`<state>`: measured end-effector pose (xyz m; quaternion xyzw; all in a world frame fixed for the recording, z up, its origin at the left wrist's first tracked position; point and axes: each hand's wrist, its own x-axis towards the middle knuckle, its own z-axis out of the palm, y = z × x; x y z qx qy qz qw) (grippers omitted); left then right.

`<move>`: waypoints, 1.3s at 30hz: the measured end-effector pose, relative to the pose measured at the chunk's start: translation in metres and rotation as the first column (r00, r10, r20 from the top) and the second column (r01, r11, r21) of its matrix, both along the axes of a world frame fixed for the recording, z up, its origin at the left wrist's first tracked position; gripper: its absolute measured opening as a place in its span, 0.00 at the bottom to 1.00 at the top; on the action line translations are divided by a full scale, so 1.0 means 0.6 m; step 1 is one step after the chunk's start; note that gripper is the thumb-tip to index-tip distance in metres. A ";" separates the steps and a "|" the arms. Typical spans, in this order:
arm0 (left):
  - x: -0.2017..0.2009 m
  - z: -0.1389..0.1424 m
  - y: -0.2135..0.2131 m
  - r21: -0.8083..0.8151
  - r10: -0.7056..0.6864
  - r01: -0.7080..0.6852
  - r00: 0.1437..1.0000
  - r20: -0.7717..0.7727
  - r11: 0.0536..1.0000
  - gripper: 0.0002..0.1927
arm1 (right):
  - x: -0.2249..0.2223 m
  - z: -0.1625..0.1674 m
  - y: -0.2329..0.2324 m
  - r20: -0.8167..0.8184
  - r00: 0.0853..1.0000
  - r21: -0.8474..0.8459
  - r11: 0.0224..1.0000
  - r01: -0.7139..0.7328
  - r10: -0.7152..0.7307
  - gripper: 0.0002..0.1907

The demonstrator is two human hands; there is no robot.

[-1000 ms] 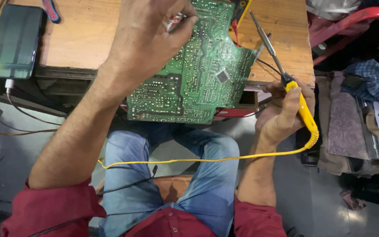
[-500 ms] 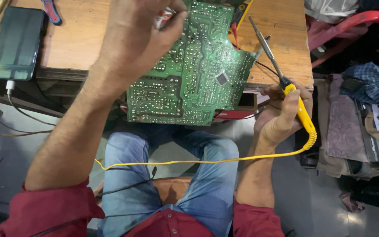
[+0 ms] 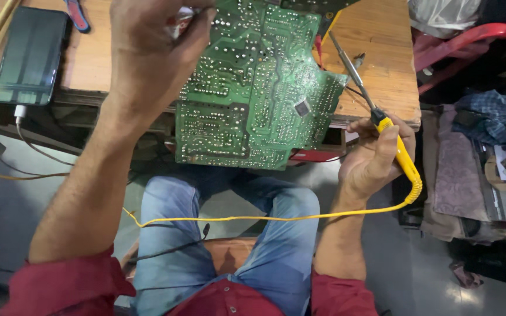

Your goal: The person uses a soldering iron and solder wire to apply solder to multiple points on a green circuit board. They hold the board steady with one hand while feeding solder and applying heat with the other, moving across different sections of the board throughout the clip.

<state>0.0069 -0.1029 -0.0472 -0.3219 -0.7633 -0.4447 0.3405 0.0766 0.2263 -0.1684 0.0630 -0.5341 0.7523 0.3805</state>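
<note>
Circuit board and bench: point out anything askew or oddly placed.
The green circuit board sits tilted, its lower part overhanging the wooden table edge above the lap. The phone also lies right at the edge, cable dangling. Nothing looks spilled or broken.

Even, soft daylight fills your view, brightest on the wooden table and the green board, whose solder points glint. The phone screen shows pale glare. Under the table lies shadow. Your left hand looks slightly blurred; edges stretch wide.
</note>
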 end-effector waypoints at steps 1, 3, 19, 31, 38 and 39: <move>0.002 -0.001 -0.004 0.008 -0.006 0.007 1.000 -0.019 1.000 0.07 | 0.000 0.000 -0.003 0.000 1.000 0.004 1.000 0.001 -0.001 0.17; 0.006 -0.001 -0.014 0.000 0.017 -0.017 0.999 -0.039 1.000 0.08 | 0.001 0.001 -0.009 0.007 1.000 -0.010 1.000 -0.006 0.006 0.17; 0.024 -0.070 -0.046 0.404 -0.019 -0.080 0.972 0.236 0.911 0.05 | -0.003 -0.019 -0.050 0.023 0.996 -0.017 0.996 -0.083 0.083 0.17; 0.016 -0.108 -0.066 0.433 -0.076 -0.016 0.978 0.194 0.901 0.04 | 0.004 -0.001 -0.095 0.010 0.993 0.021 0.993 -0.114 0.114 0.16; 0.033 -0.098 -0.077 0.393 -0.041 -0.065 0.966 0.255 0.917 0.04 | 0.009 -0.004 -0.112 0.002 0.991 0.058 0.989 -0.133 0.133 0.15; 0.034 -0.098 -0.078 0.395 -0.042 -0.068 0.963 0.265 0.916 0.04 | 0.010 -0.005 -0.114 0.006 0.991 0.065 0.989 -0.134 0.134 0.15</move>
